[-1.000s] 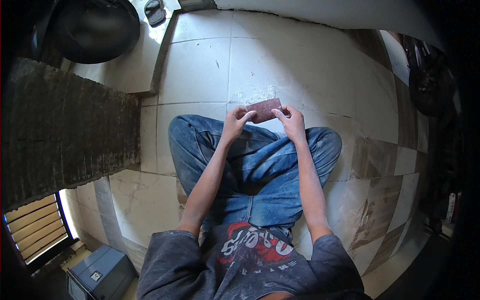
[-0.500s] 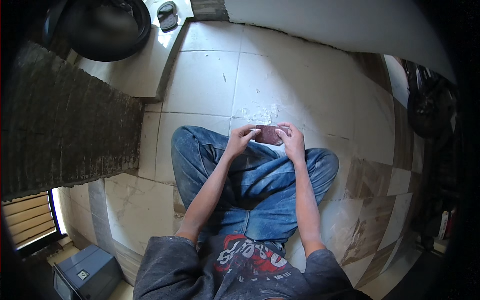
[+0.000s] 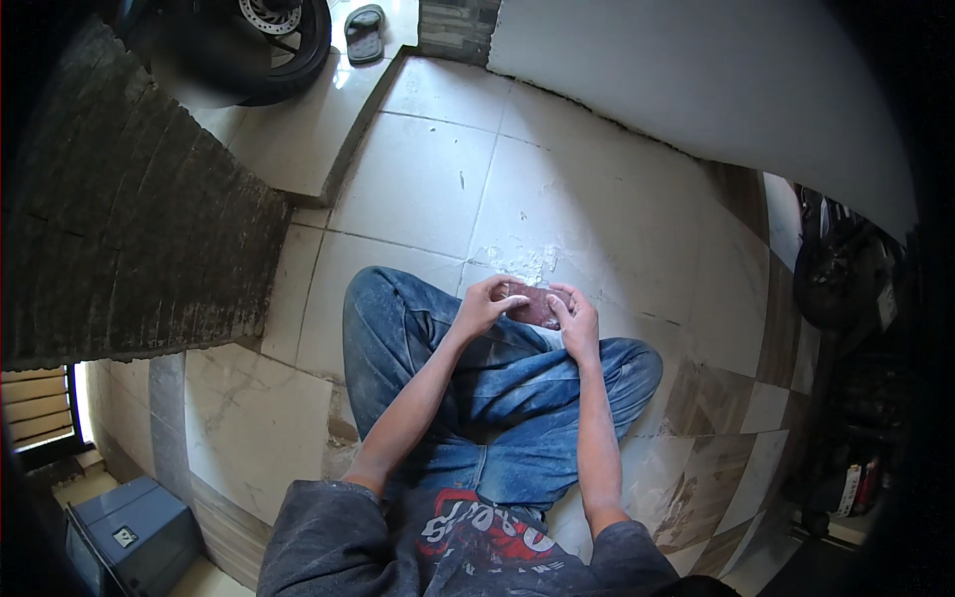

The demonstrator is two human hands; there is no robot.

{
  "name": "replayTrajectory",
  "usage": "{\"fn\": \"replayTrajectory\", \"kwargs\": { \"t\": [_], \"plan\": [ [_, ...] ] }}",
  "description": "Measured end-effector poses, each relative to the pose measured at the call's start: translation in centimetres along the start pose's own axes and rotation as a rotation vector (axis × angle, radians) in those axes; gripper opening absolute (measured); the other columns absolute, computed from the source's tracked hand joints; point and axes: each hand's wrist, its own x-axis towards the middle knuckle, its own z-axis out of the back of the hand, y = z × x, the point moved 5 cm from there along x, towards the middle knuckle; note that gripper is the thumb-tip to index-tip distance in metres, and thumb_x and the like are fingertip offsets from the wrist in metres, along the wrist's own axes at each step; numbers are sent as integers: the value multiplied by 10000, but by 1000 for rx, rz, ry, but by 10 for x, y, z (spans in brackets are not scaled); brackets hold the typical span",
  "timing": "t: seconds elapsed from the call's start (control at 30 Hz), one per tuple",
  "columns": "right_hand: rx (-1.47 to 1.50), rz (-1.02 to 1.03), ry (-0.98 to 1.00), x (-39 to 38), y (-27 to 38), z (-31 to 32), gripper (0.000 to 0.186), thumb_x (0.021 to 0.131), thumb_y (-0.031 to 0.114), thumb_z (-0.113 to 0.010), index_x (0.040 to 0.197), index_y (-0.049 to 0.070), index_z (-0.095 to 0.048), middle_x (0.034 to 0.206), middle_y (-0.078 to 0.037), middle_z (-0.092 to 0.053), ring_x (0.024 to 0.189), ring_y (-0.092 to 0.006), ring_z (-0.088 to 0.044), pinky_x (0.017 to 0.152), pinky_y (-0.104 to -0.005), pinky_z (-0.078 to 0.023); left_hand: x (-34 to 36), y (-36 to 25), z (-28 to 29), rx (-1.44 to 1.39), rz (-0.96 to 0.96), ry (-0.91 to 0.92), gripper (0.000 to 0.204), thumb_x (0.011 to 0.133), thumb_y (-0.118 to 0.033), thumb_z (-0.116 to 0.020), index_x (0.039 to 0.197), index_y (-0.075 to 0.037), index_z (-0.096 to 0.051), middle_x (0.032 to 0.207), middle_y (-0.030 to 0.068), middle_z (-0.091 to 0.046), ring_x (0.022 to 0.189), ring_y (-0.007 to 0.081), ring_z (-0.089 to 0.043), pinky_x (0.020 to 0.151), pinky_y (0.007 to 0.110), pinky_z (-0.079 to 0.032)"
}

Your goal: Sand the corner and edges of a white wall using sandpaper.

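Observation:
Between both hands, just above my crossed legs in dusty blue jeans (image 3: 517,378), is a small reddish-brown rectangle of sandpaper (image 3: 534,307). My left hand (image 3: 483,307) pinches its left end, thumb on the near face and fingers behind. At the other end my right hand (image 3: 579,324) grips it, thumb pressed on the face and fingers curled over the top edge. The piece looks slightly bowed, with pale dust at its lower right. Whether anything lies behind it is hidden. White powder and flakes (image 3: 529,261) lie on the tiles just beyond my hands.
Pale floor tiles (image 3: 428,179) spread ahead. A raised step (image 3: 288,149) holds a wheel (image 3: 298,60) and a sandal (image 3: 365,36). A dark rough slab (image 3: 149,229) stands left, a blue-grey box (image 3: 139,532) lower left. A white wall (image 3: 696,80) closes the far right; dark clutter (image 3: 846,289) stands right.
The view has tilted, so the floor and my hands sit lower in the picture. My left fingers have moved further over the sandpaper, which now looks more curved.

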Motion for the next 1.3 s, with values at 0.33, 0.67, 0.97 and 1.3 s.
{"fn": "replayTrajectory", "kwargs": {
  "t": [0.33,0.67,0.97,1.3],
  "plan": [
    [68,1,36,5,-6,5,253,905,121,-583,1106,-31,-601,920,-71,-664,835,-99,-609,774,-223,-472,0,-6,3,5,9,0,224,859,-51,-621,1069,22,-588,957,119,-673,895,156,-644,799,268,-511],
    [168,9,105,5,-5,4,310,961,179,-490,1197,-10,-557,979,-69,-643,874,-105,-594,816,-236,-457,1,-10,4,14,20,37,277,903,-137,-581,1155,-25,-594,1037,78,-643,933,121,-593,830,262,-468],
    [227,-48,150,5,-11,1,274,931,135,-530,1152,-22,-573,996,-73,-637,892,-111,-599,817,-238,-463,3,-14,8,146,-100,-21,254,891,-158,-584,1113,-45,-633,971,93,-679,886,125,-615,809,271,-481],
    [32,-89,4,7,-20,9,287,879,166,-628,1060,-56,-613,886,-53,-653,778,-84,-602,716,-215,-480,-1,-11,0,116,-13,67,341,861,-144,-636,1189,-59,-600,1001,113,-679,890,151,-642,804,277,-508]
  ]
}}
